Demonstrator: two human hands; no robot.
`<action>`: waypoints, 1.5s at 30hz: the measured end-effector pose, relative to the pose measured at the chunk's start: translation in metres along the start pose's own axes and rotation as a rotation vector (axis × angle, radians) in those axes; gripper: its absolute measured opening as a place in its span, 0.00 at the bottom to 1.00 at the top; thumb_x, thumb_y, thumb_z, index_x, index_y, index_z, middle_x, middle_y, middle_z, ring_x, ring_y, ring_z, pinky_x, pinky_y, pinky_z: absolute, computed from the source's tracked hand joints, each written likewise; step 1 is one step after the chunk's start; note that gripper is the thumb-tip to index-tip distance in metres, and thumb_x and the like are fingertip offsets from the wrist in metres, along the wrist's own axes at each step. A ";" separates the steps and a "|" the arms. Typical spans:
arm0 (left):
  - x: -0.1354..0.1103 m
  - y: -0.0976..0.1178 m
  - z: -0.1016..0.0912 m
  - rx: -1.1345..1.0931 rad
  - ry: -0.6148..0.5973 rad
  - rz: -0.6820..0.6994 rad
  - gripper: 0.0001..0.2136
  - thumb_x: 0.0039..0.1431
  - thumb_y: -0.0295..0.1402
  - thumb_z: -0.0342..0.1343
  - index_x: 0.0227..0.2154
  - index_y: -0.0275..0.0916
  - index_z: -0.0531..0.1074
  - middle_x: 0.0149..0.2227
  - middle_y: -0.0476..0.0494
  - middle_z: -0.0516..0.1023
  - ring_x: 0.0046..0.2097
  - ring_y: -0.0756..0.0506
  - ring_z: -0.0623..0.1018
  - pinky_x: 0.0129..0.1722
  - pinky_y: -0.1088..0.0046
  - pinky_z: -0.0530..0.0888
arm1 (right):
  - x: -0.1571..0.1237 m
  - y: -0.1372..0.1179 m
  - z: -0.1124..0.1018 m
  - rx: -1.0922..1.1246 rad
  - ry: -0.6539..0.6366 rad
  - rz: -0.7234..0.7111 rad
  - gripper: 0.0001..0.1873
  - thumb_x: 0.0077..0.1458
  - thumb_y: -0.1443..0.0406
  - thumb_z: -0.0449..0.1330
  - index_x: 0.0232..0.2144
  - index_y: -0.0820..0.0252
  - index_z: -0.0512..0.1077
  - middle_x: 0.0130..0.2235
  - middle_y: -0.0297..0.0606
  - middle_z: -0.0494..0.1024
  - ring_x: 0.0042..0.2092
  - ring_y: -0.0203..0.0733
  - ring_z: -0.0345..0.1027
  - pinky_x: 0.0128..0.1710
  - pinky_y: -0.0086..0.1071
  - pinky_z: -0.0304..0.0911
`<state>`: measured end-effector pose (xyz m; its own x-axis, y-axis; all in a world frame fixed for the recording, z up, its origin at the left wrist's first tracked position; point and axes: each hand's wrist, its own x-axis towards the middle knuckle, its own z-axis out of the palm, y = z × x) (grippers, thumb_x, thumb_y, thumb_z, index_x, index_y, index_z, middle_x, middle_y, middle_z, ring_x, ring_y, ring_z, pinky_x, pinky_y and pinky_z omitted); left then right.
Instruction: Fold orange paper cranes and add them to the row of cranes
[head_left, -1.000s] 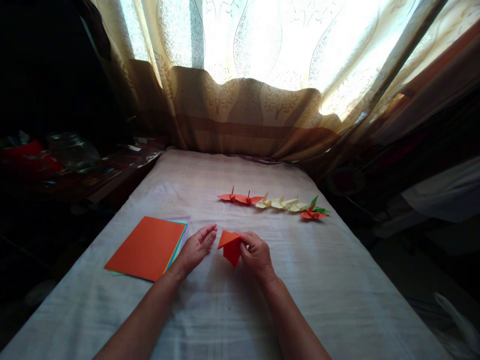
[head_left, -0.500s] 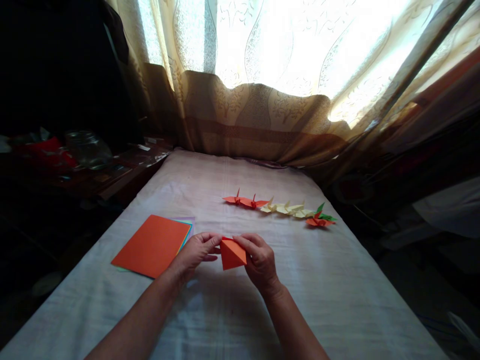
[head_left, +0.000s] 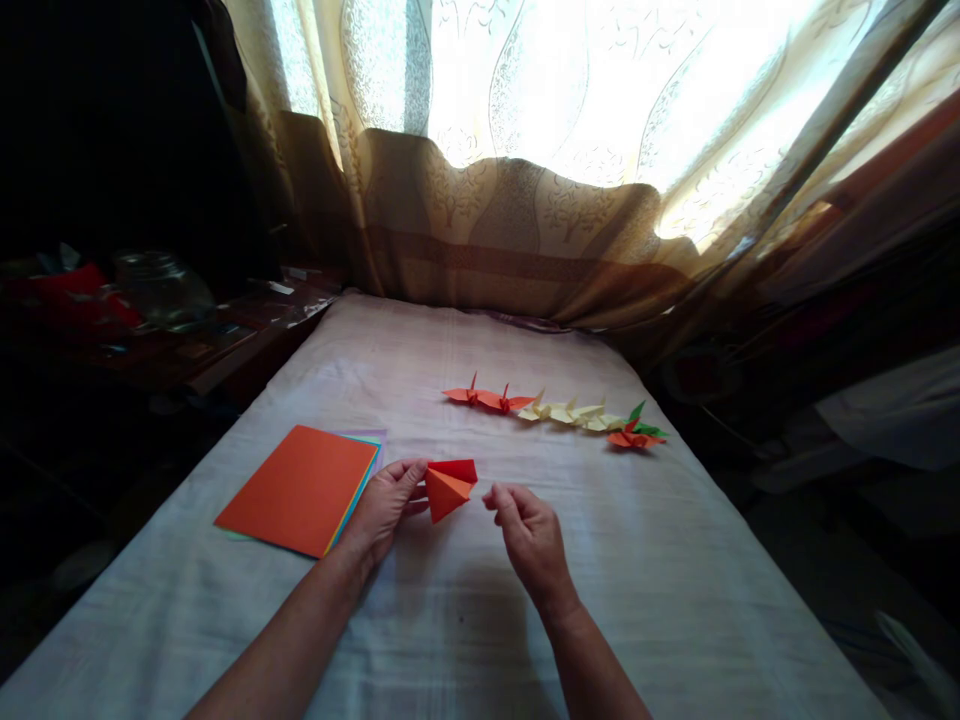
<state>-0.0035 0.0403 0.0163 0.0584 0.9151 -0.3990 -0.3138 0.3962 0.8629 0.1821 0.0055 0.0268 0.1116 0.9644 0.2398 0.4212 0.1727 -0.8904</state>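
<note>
— While our left hand (head_left: pixel 386 500) pinches the folded orange paper (head_left: pixel 448 487) by its near-left corner, where do we put our right hand (head_left: pixel 529 535)?

— We see it just beside the piece, to the right and a little nearer to us, not touching it. Its fingers are half curled and narrow, thumb and forefinger close together with nothing between them.

— So only our left hand has a grip?

— Yes. Its fingertips are closed on the paper, which is raised a little above the cloth-covered counter (head_left: pixel 675 600), out in front of us and slightly left of centre.

— Which way does the piece run?

— We read it as fanning out from the pinched corner toward our right hand, so its long axis lies roughly across us, left to right. A redder flap sits on top and a paler orange face slants down below it. The free edge points at our right fingertips, which makes that hand the nearer one to the open end.

— And around the hands?

— We have a stack of coloured sheets (head_left: pixel 300 488), orange on top, lying flat just left of our left hand. A row of paper cranes (head_left: pixel 555 408), orange, cream and green, lies farther back and well apart. Beyond them we see the curtain (head_left: pixel 510 230) with the lit window behind it.
</note>
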 end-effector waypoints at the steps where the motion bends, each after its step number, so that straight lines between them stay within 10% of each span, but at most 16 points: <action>1: 0.000 -0.001 0.001 -0.002 0.005 0.014 0.30 0.34 0.56 0.68 0.34 0.37 0.74 0.33 0.42 0.81 0.33 0.45 0.79 0.32 0.72 0.72 | -0.002 -0.001 0.002 0.027 -0.053 0.016 0.22 0.62 0.53 0.51 0.25 0.57 0.75 0.27 0.37 0.76 0.30 0.40 0.70 0.32 0.31 0.66; 11: -0.001 -0.011 0.003 0.014 0.042 0.063 0.30 0.35 0.55 0.68 0.36 0.36 0.75 0.35 0.42 0.82 0.34 0.45 0.80 0.33 0.73 0.74 | -0.001 -0.011 0.007 0.089 -0.111 -0.022 0.28 0.61 0.47 0.49 0.25 0.57 0.77 0.34 0.41 0.77 0.40 0.45 0.70 0.43 0.35 0.64; 19: -0.004 -0.015 0.007 0.090 0.040 0.130 0.28 0.37 0.55 0.67 0.36 0.37 0.77 0.36 0.42 0.82 0.38 0.42 0.80 0.33 0.71 0.74 | 0.002 -0.025 0.005 0.491 -0.374 0.261 0.28 0.59 0.46 0.51 0.41 0.62 0.77 0.40 0.41 0.79 0.43 0.46 0.70 0.43 0.36 0.64; 45: -0.004 -0.015 0.008 -0.024 -0.009 0.083 0.23 0.38 0.51 0.69 0.31 0.38 0.76 0.34 0.46 0.80 0.35 0.47 0.79 0.32 0.75 0.73 | 0.000 -0.032 0.026 0.837 -0.238 0.453 0.17 0.47 0.56 0.61 0.38 0.59 0.72 0.41 0.40 0.78 0.40 0.42 0.70 0.40 0.32 0.65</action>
<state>0.0081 0.0314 0.0070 0.0400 0.9456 -0.3229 -0.3404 0.3168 0.8853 0.1455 0.0048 0.0454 -0.1180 0.9737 -0.1949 -0.4014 -0.2263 -0.8875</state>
